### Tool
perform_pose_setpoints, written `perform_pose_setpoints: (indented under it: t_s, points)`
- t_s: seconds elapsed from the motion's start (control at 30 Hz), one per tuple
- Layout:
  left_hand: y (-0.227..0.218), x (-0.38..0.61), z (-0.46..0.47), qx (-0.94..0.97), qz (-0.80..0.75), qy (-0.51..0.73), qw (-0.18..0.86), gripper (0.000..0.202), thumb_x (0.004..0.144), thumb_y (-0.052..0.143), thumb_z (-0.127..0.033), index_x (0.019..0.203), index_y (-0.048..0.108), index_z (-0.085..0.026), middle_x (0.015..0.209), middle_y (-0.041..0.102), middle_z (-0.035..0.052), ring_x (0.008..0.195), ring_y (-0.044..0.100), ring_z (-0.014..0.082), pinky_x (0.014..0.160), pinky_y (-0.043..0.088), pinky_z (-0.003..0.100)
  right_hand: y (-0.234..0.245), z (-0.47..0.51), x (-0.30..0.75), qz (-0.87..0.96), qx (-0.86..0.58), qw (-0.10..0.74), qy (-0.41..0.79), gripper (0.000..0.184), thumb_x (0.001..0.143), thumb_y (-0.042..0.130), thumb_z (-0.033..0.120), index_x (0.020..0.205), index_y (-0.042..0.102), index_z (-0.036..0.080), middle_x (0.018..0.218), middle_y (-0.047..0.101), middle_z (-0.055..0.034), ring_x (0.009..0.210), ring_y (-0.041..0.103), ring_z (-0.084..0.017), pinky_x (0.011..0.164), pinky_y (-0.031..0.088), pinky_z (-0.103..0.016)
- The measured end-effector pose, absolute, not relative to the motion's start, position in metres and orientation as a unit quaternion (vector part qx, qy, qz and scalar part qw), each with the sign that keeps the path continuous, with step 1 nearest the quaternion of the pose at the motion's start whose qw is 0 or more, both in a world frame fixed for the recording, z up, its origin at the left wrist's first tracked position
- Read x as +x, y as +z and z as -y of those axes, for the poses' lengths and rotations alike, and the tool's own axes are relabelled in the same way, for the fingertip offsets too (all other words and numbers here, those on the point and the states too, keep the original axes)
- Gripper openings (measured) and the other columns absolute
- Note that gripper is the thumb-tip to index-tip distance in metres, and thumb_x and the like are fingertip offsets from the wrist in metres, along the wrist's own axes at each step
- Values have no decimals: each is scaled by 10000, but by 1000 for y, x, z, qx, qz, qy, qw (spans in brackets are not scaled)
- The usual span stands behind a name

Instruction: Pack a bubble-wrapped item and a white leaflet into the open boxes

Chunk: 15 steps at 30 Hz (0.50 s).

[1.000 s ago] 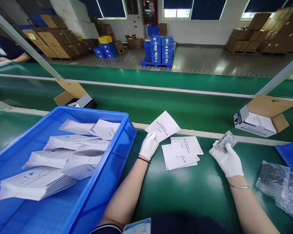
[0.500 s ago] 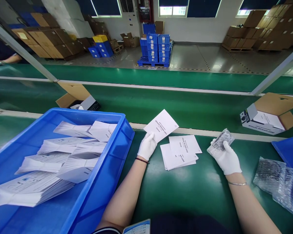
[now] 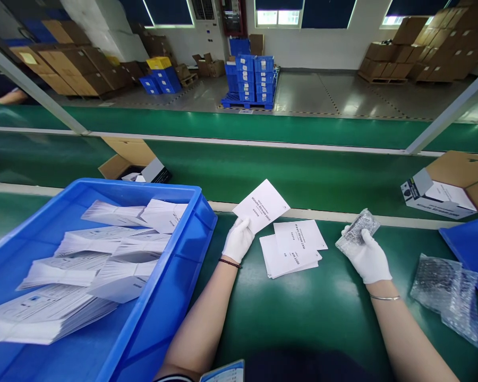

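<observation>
My left hand (image 3: 238, 241), in a white glove, pinches a white printed booklet (image 3: 262, 206) by its lower left corner. The booklet is tilted, its title facing up. Just right of that hand, a few more white booklets (image 3: 295, 252) lie overlapping on the green work surface. Farther right, my gloved right hand (image 3: 367, 257) is closed on a small bubble-wrap packet (image 3: 358, 229), thumb on top; what the wrap contains is unclear. Two more bubble-wrap packets (image 3: 436, 286) lie to the right of my right wrist.
On the left stands a blue bin (image 3: 171, 281) with banded booklet stacks (image 3: 51, 313). Behind the pale rail, an open carton (image 3: 129, 154) and another open carton (image 3: 442, 196) sit on the green belt (image 3: 263, 164). A blue bin edge (image 3: 472, 244) shows at right.
Both open cartons on the green belt have shifted a little to the right. My hands keep the same grips and have hardly moved. The whole view has shifted slightly.
</observation>
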<state>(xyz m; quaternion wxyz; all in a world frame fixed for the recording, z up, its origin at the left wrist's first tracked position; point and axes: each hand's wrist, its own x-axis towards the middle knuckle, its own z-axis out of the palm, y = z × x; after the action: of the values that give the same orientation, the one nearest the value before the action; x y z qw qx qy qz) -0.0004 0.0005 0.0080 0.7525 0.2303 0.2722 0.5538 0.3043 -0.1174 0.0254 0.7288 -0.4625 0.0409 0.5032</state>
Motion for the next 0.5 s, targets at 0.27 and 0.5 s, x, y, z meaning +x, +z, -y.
perform_pose_setpoints:
  t_s: [0.27,0.5]
  points:
    - [2,1,-1,235,-293,554,743,374,857,550,-115,1217,645,-159,1414,571,119,1424,402,296,1200,332,498,21,118,307,-30,-458,731,505,253,984,455,246,1117,660,179,1019,705,-66,937,687,-174,948,572,-411]
    - [-2,0,-2,243,-289,550,745,337,862,565,-130,1174,676,-193,1399,589,93,1437,379,300,1218,308,481,19,118,309,-18,-468,728,501,224,954,540,282,1128,653,198,1024,712,-59,936,685,-191,986,551,-470]
